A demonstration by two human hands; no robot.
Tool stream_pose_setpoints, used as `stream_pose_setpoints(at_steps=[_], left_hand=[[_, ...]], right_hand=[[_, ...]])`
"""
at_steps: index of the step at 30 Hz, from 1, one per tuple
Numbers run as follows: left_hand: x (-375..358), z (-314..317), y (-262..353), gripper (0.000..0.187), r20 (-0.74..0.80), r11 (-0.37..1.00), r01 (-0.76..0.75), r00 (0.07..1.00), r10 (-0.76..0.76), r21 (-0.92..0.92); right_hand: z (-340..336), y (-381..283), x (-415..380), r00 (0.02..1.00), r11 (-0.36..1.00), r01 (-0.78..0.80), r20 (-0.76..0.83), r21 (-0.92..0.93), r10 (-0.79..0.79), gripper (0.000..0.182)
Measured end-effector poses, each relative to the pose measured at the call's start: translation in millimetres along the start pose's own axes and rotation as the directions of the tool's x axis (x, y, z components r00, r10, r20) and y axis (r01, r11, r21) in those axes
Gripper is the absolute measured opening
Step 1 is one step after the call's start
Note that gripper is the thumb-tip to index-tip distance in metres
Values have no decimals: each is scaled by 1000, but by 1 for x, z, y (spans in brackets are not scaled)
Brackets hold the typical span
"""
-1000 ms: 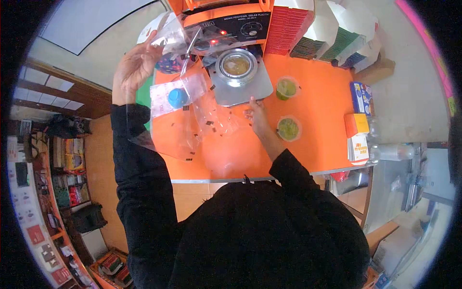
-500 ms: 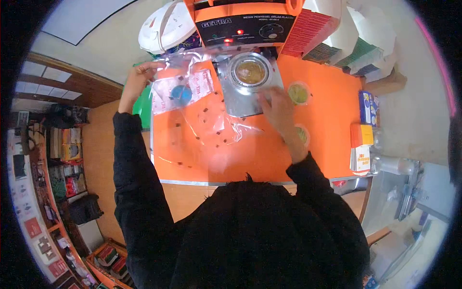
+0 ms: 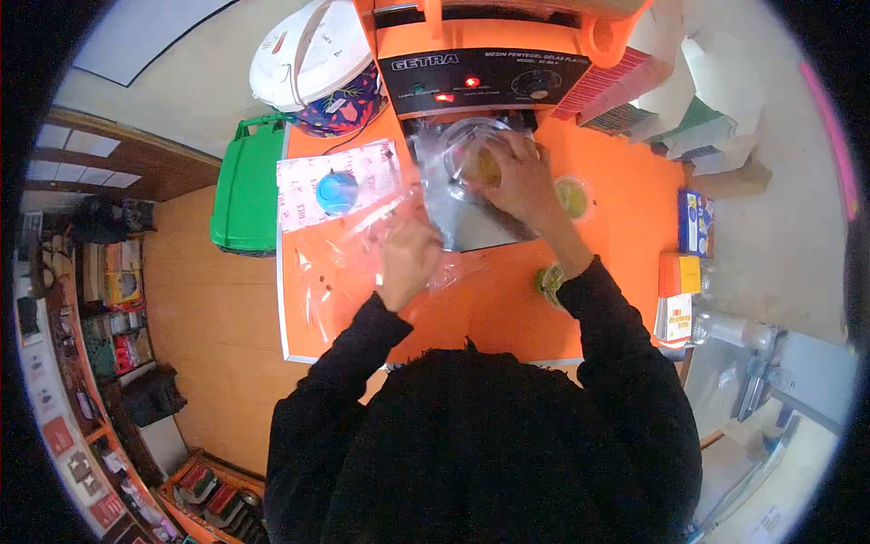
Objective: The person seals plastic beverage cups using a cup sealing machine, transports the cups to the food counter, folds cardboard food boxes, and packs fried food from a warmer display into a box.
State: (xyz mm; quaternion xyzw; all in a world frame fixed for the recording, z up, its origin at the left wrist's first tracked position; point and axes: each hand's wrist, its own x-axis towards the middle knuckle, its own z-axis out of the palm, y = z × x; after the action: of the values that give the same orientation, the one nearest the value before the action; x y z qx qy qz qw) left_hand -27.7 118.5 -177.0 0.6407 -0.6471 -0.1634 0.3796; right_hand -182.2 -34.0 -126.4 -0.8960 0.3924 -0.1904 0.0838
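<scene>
My left hand [image 3: 410,261] is closed on clear plastic film [image 3: 362,231] that spreads over the orange table in front of the cup sealing machine [image 3: 489,68]. The fingers of my right hand [image 3: 518,177] are curled over a cup [image 3: 488,168] with yellowish contents, which stands in the machine's round metal holder. Motion blur softens both hands. Two more cups with green contents, one [image 3: 572,197] right of the machine's metal plate [image 3: 467,222] and one [image 3: 549,283] by my right sleeve, stand on the table. A blue round object [image 3: 336,192] rests on a printed sheet at the left.
A white rice cooker [image 3: 313,59] with a patterned base stands at the back left, beside a green case [image 3: 249,186]. Stacked cartons [image 3: 702,118] are at the back right. Small boxes [image 3: 695,222] and a booklet [image 3: 674,317] lie along the table's right edge.
My left hand has come down and right, from the raised film's upper left to the table's middle. My right hand has moved up onto the cup. The film is lower, and the view has shifted.
</scene>
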Motion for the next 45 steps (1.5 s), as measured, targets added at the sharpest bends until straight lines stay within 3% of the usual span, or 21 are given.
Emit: stream_pose_setpoints(at_steps=[1,2,4,5,6,7,9,13,19,22,25,27,30,33,35,37,39,41,43,44,45], left_hand=[[2,2,-2,12,-1,1000,1,1000,-1,1],[6,5,-6,17,62,958,264,964,-258,-110],[13,22,-20,22,152,836,508,861,-486,-205],[15,40,-33,27,257,593,586,796,-548,-552],[16,55,-46,34,384,228,581,736,-558,-782],[24,66,-60,34,384,224,580,735,-559,-783],[43,78,-80,40,489,-139,489,724,-487,-861],[66,51,-44,33,520,-287,434,675,-523,-854],[52,64,-50,32,357,-174,315,870,-342,-933],[49,55,-49,31,288,-55,285,908,-304,-957],[45,48,-48,28,248,111,288,927,-283,-951],[36,44,-55,43,375,-108,361,860,-345,-926],[17,15,-44,56,146,146,207,926,-348,-967],[28,-23,-12,63,-166,655,24,960,-226,-755],[32,-42,-9,60,-27,-116,-82,912,-409,-990],[37,-51,-10,55,43,-218,-74,873,-486,-973],[36,-59,2,48,156,-499,-96,885,-440,-861],[33,-60,7,44,170,-525,-111,872,-458,-844],[22,-56,-4,42,247,-499,-104,771,-587,-860],[3,-51,-9,40,130,144,225,866,-484,-964],[-18,-38,-17,37,186,272,349,855,-484,-897]], right_hand=[[-1,0,3,998,1000,-9,61,-24,11,67],[-1,-1,5,998,1000,-7,59,-25,9,67],[-4,-5,7,994,998,6,112,-65,1,76],[-4,-5,7,994,998,7,113,-69,1,76],[-3,-6,7,993,997,2,119,-78,8,77],[-2,-7,7,992,996,-2,123,-87,13,78],[-2,-8,11,994,997,5,113,-76,3,77],[-11,-12,19,992,996,-21,120,-88,32,71],[-31,-18,24,997,997,-8,-80,83,15,59],[-45,-20,22,976,985,39,-219,171,-1,58],[-63,-22,16,982,983,6,-185,185,29,58],[-68,-22,17,982,980,59,-185,189,-23,59],[-77,-22,14,980,973,111,-184,200,-74,59],[-97,-24,5,982,966,119,-171,228,-81,61],[-107,-23,-1,983,962,121,-166,245,-82,62],[-114,-18,-10,986,973,97,-153,211,-65,65],[-119,-18,-19,988,979,93,-141,180,-68,65],[-124,-14,-29,988,984,95,-133,148,-75,66],[-126,-3,-48,987,979,-8,-154,204,40,66],[-128,4,-57,986,980,-19,-157,198,51,66],[-131,13,-68,981,981,-80,-163,177,109,67]])
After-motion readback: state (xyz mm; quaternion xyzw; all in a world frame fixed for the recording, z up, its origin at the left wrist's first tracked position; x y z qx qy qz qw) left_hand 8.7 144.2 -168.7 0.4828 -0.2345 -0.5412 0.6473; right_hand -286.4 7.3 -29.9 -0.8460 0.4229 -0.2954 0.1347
